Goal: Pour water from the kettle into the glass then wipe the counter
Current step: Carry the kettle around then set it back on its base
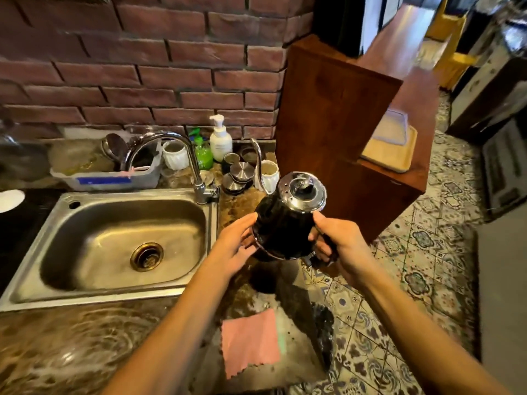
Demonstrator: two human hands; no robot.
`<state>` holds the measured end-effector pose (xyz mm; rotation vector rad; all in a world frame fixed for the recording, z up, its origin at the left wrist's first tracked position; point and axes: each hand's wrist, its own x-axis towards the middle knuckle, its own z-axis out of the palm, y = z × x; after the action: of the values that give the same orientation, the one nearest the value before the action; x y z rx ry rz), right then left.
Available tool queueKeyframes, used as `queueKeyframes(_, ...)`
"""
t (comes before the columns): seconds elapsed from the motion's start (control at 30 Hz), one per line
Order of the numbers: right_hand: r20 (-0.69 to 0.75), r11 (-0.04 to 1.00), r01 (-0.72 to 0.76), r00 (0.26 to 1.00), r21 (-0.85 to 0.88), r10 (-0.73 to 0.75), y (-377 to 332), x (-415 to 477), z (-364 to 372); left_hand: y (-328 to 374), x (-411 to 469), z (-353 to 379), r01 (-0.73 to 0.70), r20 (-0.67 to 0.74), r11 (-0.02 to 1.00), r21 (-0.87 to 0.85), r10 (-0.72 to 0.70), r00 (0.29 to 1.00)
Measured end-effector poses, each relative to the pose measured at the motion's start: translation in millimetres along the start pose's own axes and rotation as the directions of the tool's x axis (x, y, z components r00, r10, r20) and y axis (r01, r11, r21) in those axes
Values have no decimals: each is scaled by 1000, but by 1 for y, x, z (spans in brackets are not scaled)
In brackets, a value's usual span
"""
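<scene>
A black kettle [285, 223] with a shiny metal lid and a thin gooseneck spout hangs above the counter's right end, tilted away from me. My right hand [339, 240] grips its black handle. My left hand [236, 243] lies against the kettle's left side near the base, fingers spread along the body. A pink cloth [249, 342] lies flat on the brown marbled counter [85, 337] close to me. I cannot pick out a drinking glass; blur hides the small items behind the kettle.
A steel sink [114, 238] with a curved tap [185, 155] fills the left. Behind it stand a dish tub [108, 175], white cups, a green bottle, a white pump bottle [220, 141] and metal lids. A wooden cabinet [336, 124] rises on the right; patterned floor tiles lie beyond the counter edge.
</scene>
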<state>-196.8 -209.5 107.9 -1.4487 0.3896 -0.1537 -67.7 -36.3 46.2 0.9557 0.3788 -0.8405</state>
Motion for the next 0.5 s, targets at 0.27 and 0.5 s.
queueKeyframes(0.27,-44,995,-88,995,-48,86,62,36,21,8,74,-25,15,-82,999,51,-11,997)
queueKeyframes(0.5,-112,991,-120,987,-60,113,92,52,34,-2,106,-40,82,-168,986,145,-57,984)
